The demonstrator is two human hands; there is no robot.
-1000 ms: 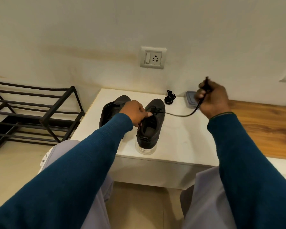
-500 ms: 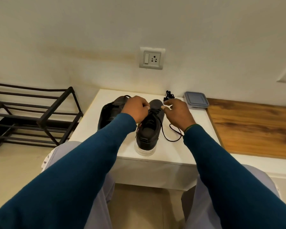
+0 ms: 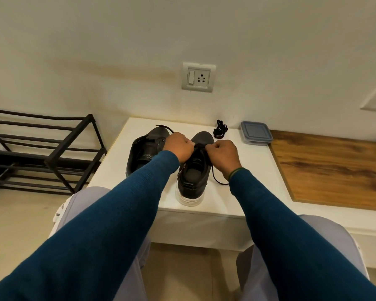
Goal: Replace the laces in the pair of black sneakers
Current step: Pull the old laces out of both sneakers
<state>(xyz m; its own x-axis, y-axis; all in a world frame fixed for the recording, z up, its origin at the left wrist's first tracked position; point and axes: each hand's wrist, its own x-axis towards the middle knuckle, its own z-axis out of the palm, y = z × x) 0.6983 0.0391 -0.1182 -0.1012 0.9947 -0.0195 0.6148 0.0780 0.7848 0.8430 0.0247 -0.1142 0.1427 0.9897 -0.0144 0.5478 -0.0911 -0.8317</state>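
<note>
The head view (the only one here) looks down on a white table (image 3: 250, 183) set against the wall, with both blue-sleeved arms reaching over its near edge. An upright sneaker (image 3: 193, 177) stands at the middle of the table, heel at the near edge and toe toward the wall, so its long axis runs straight away from the person. The left hand (image 3: 178, 146) and right hand (image 3: 223, 153) meet over its eyelets. Both sets of fingers (image 3: 209, 146) are curled tight and appear to pinch the black lace (image 3: 218, 180) between them, though the exact pinch points are too small to make out. From the right hand the slack drops off the shoe's right side and loops on the table under that wrist. From the left hand a free end arcs back over the second sneaker (image 3: 146, 148), which lies just beside the first toward the left edge. The coming pull likely turns on this: the lace crosses the shoe at a right angle to its long axis, and the right hand is nearer the slack. A bundled lace (image 3: 220, 128) and a lidded container (image 3: 256, 133) sit along the far edge.
</note>
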